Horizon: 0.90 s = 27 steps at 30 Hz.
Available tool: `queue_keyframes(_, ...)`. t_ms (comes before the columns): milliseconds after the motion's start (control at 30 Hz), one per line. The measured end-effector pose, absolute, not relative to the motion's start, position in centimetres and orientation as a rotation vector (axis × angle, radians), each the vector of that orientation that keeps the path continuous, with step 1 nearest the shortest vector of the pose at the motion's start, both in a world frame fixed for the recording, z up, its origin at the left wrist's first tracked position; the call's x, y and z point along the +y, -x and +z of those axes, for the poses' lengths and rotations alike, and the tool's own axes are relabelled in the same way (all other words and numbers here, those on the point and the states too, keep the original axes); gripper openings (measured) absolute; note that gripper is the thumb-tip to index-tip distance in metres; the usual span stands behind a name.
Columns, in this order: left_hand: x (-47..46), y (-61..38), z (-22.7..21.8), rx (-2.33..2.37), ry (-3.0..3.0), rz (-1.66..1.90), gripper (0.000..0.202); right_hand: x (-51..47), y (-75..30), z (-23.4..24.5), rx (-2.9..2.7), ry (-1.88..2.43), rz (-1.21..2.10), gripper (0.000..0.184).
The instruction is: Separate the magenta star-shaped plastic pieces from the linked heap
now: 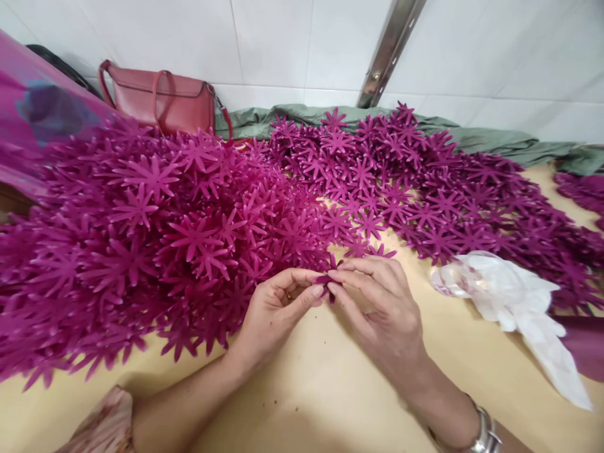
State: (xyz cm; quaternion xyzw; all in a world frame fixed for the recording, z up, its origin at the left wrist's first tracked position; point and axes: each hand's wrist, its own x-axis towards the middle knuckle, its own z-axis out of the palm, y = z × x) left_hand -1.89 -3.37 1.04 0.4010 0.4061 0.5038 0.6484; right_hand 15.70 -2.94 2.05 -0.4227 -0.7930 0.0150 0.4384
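Between my two hands is a small dark purple flower-shaped piece [325,281] with narrow petals, partly covered by my fingers. My left hand [278,302] pinches one side of it between thumb and forefinger. On the opposite side, my right hand [382,292] grips it with thumb and fingertips. Just beyond and to the left rises a big heap of magenta flower pieces [193,236] of the same shape. Darker purple flower pieces [443,204] lie in a second pile at the back right.
The tabletop [321,377] is pale yellow with tiny dark specks. A white crumpled plastic bag [509,292] lies to the right. At the back stand a red handbag [160,100] and a bunched green cloth [486,138] along a tiled wall [283,44]. Pink plastic [28,94] is at far left.
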Motion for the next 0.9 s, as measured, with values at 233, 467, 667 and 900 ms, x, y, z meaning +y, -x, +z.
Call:
queue_keyframes(233,-3.58,1.88,0.89,0.951,-0.962,1.152,0.016,-3.36,-15.93,1.87,-2.061,1.040,-0.036,0.019)
queue_keyframes(467,-3.76,1.56,0.95,0.990,-0.981,1.182,0.014,-3.39,-15.57,1.90,-2.024,1.033,-0.034,0.015)
queue_keyframes(667,-3.99,1.41,0.65,1.037,-1.007,1.192,0.018,-3.62,-15.28,1.60,-1.995,1.052,-0.019,0.016)
queue_keyframes(900,-4.02,1.36,0.71,1.088,-1.028,1.166,0.015,-3.69,-15.14,1.52,-1.970,1.069,0.081,0.016)
